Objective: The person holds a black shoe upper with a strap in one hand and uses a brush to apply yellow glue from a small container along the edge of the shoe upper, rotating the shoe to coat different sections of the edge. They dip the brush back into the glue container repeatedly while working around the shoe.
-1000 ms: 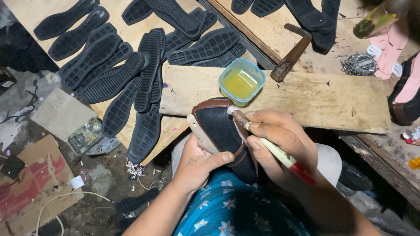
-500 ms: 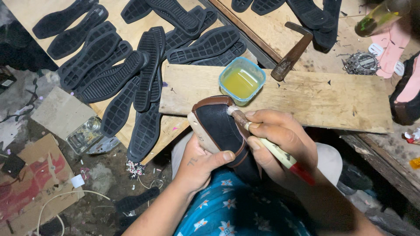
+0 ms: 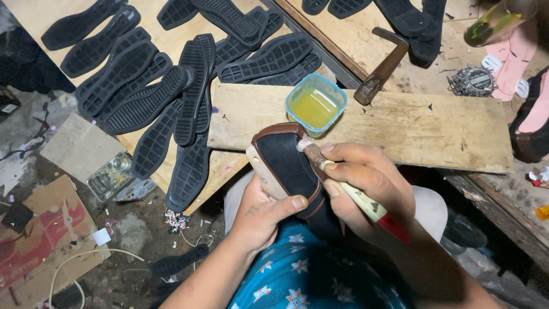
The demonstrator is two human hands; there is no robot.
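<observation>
My left hand (image 3: 264, 213) grips a shoe upper (image 3: 289, 163) turned bottom up, dark with a brown rim, resting over my lap. My right hand (image 3: 366, 186) holds a brush (image 3: 366, 201) with a pale handle and red end. Its bristle tip touches the upper's toe edge. Just beyond, a small blue-rimmed tub of yellow glue (image 3: 315, 105) sits on a wooden plank (image 3: 412, 129).
Several black rubber soles (image 3: 189, 80) lie spread over wooden boards at upper left. A hammer (image 3: 382, 67) rests behind the plank. A tin of nails (image 3: 473, 81) and pink insoles (image 3: 514, 60) lie at upper right. Cardboard (image 3: 40, 234) and scraps cover the floor at left.
The brush tip has shifted slightly along the toe edge of the upper. Both hands stay in nearly the same place.
</observation>
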